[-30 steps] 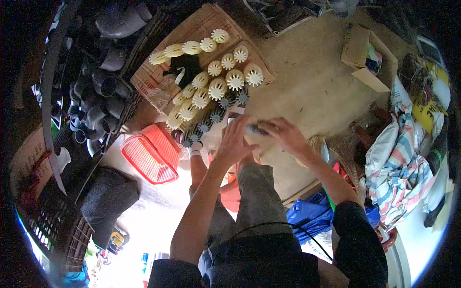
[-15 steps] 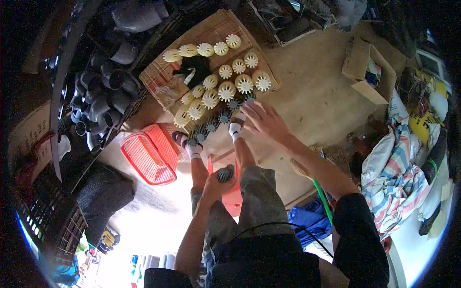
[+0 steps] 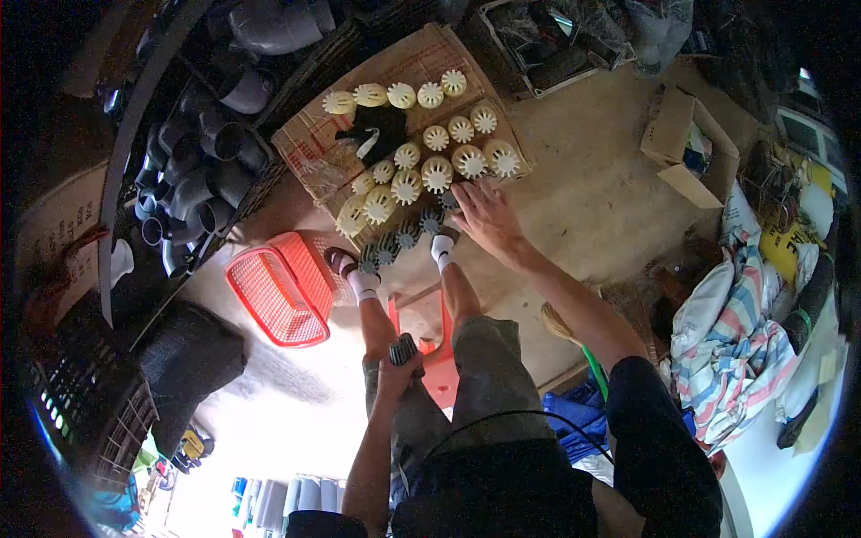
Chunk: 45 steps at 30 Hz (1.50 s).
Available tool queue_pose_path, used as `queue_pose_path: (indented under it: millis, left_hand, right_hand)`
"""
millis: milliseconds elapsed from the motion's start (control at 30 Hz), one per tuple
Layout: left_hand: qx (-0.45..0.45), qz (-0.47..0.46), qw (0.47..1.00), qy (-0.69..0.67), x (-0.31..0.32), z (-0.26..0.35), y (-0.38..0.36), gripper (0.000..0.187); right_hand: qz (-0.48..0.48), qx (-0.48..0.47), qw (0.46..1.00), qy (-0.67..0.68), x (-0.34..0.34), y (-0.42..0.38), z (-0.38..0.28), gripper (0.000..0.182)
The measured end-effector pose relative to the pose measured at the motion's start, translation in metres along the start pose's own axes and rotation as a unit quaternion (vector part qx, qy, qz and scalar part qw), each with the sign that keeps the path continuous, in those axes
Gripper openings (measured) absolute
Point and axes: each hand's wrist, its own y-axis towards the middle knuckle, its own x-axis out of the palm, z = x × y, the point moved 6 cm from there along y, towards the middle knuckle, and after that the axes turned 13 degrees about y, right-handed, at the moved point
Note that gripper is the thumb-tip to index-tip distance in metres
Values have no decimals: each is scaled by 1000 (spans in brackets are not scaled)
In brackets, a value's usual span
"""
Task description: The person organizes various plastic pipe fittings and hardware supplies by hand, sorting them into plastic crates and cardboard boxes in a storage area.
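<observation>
My left hand (image 3: 395, 375), above my left thigh, is closed around a dark grey ribbed cylindrical piece (image 3: 406, 350). My right hand (image 3: 489, 220) reaches to the right end of a row of similar grey pieces (image 3: 408, 235). Its fingers are spread around the end piece (image 3: 450, 200), partly covering it; firm contact is not clear. Behind that row, cream slotted round pieces (image 3: 437, 174) stand in rows on a flattened cardboard sheet (image 3: 309, 134). A black cloth-like item (image 3: 381, 130) lies among them.
A red plastic basket (image 3: 278, 291) stands left of my feet, and a red stool (image 3: 439, 381) is between my legs. Dark pipe elbows (image 3: 193, 188) fill a rack at left. An open carton (image 3: 686, 143) and striped sacks (image 3: 735, 332) are on the right.
My right hand has moved left and closer to the grey row's end piece. My left hand has shifted slightly lower, and the grey piece in it is tilted more upright.
</observation>
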Motion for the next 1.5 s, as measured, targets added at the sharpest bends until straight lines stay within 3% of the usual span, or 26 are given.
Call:
queue_pose_path:
  millis: [100, 200, 400, 567, 700, 800, 1000, 1033, 1067, 1133, 1167, 1233, 1267, 1300, 1333, 1367, 1400, 1433, 1500]
  left_hand:
    - [56, -18, 996, -63, 19, -23, 23, 21]
    - [31, -12, 999, -9, 28, -28, 26, 15]
    - [-1, -24, 999, 24, 16, -15, 3, 30]
    - [42, 90, 989, 109, -13, 36, -40, 33]
    - [75, 119, 985, 104, -27, 2, -39, 40]
    - [21, 121, 990, 64, -40, -10, -59, 34]
    - [-39, 254, 957, -134, -92, -27, -136, 27]
    - [-79, 270, 951, -130, -101, -31, -150, 25]
    - [-47, 269, 950, -149, -111, -49, -158, 25]
    - [-90, 307, 942, -105, -124, -56, -184, 25]
    - [-23, 286, 951, -116, -128, -55, -195, 27]
    - [24, 235, 970, -49, -134, -48, -215, 26]
    - [76, 226, 971, -22, -136, -44, -205, 25]
    - [69, 252, 957, 129, -142, -42, -199, 24]
    - [140, 307, 919, 204, -147, -51, -189, 26]
    - [146, 307, 920, 197, -148, -36, -190, 27]
    - [149, 309, 920, 189, -145, -19, -196, 28]
    - [75, 251, 950, 173, -144, 11, -211, 32]
    - [126, 289, 943, 108, -153, 17, -201, 40]
  right_hand:
    - [19, -3, 999, -29, 3, -3, -2, 66]
    - [24, 10, 1000, -6, 0, -2, -2, 64]
    - [38, 51, 995, 82, 5, 5, 4, 65]
    - [64, 76, 980, 174, 2, 6, 13, 58]
    - [40, 86, 975, 202, 9, -5, 21, 54]
    - [47, 75, 974, 210, 10, -18, 27, 53]
    - [24, 112, 983, 142, -10, -71, 18, 52]
    - [26, 112, 984, 135, -22, -79, 16, 51]
    - [29, 114, 983, 142, -33, -88, 17, 49]
    - [29, 126, 978, 166, -49, -119, 4, 46]
    - [12, 161, 969, 187, -61, -138, -6, 44]
    - [-5, 217, 951, 219, -94, -157, -15, 41]
    - [25, 198, 961, 193, -97, -176, -16, 40]
    - [61, 174, 969, 164, -100, -192, -16, 39]
    - [36, 211, 959, 184, -112, -197, -17, 41]
    - [6, 246, 948, 204, -120, -205, -20, 44]
    - [43, 243, 934, 260, -118, -220, -14, 42]
    - [70, 240, 916, 313, -120, -223, -14, 38]
    - [112, 235, 874, 410, -140, -226, -22, 28]
